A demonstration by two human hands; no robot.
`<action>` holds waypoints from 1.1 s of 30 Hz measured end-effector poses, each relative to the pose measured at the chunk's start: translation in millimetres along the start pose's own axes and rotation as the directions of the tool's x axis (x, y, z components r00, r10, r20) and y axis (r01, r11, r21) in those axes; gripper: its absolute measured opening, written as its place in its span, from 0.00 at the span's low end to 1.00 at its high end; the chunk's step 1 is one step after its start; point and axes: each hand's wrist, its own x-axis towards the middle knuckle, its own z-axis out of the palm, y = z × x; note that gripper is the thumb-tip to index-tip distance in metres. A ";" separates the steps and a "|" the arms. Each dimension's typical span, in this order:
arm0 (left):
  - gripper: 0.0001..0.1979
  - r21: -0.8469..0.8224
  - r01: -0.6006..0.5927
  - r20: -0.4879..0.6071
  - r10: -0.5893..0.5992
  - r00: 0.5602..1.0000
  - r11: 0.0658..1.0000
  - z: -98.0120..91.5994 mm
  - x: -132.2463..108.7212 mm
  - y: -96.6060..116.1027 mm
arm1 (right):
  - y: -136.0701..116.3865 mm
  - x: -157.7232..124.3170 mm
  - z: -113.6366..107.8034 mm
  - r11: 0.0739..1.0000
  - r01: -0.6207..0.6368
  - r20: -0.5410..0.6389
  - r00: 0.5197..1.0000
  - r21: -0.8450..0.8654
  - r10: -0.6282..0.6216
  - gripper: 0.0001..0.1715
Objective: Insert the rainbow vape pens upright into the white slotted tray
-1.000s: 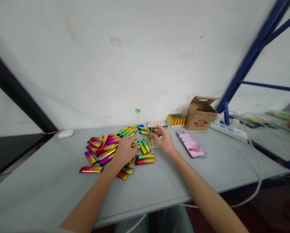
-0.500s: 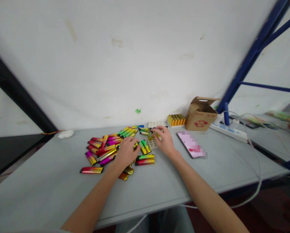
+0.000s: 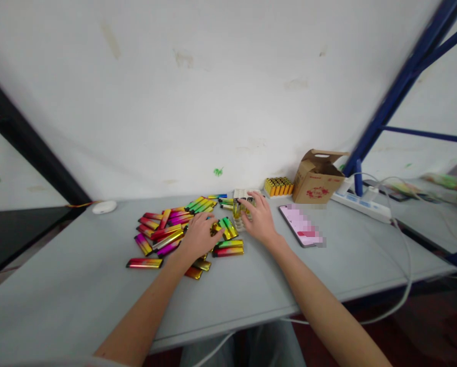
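Observation:
My left hand (image 3: 200, 236) rests over the right side of a loose pile of shiny coloured lighters (image 3: 168, 238). Its thumb is apart from its fingers, and gold lighters show in the gap. My right hand (image 3: 259, 218) is at a pale tray with round holes (image 3: 238, 222), fingers spread. Its index finger touches or nearly touches a gold lighter (image 3: 236, 208) standing upright in the tray; the hand covers part of the row. Two green-and-gold lighters (image 3: 228, 228) lie between my hands, with a red-and-gold one (image 3: 229, 252) closer to me.
A filled tray of yellow-orange lighters (image 3: 278, 187) stands by the wall, beside an open cardboard box (image 3: 317, 182). A phone (image 3: 301, 227) lies to the right. Further right are a power strip (image 3: 366, 207) and white cables. A white oval device (image 3: 104, 207) sits at the left.
My right hand's fingers have spread from a pinch at the lighter in the tray, which now stands upright. My left hand has barely moved over the pile.

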 end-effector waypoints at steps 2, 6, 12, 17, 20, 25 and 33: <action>0.18 -0.016 -0.006 0.010 0.006 1.000 1.000 -1.9 0.7 -2.2 | -0.9 0.1 -1.3 1.000 0.002 0.003 1.000 0.020 -0.002 0.24; 0.18 -0.064 -0.016 0.064 0.020 0.998 0.998 -10.0 3.0 -5.1 | -2.6 0.4 -2.6 0.998 0.000 -0.008 1.000 0.066 0.000 0.24; 0.13 -0.097 -0.019 0.125 0.031 0.992 0.995 -18.6 3.9 -5.0 | -2.0 0.1 -2.1 0.995 -0.009 -0.002 1.000 0.095 0.009 0.22; 0.08 -0.121 -0.032 0.152 0.050 0.987 0.992 -20.8 3.8 -3.4 | -3.3 0.2 -2.9 0.993 -0.015 -0.011 1.000 0.116 0.017 0.23; 0.07 -0.171 -0.013 0.140 0.038 0.989 0.985 -21.0 4.4 -3.5 | -4.6 -0.3 -2.9 0.992 -0.006 -0.033 0.999 0.129 0.010 0.22; 0.06 -0.222 0.005 0.098 0.018 0.995 0.975 -15.2 4.9 -6.7 | -8.3 -0.2 -4.6 0.986 0.027 -0.072 0.997 0.167 -0.015 0.20; 0.09 -0.356 -0.030 -0.161 -0.030 0.986 0.934 -18.2 8.2 -1.9 | -15.4 1.7 -8.9 0.961 0.044 -0.110 0.994 0.272 -0.014 0.12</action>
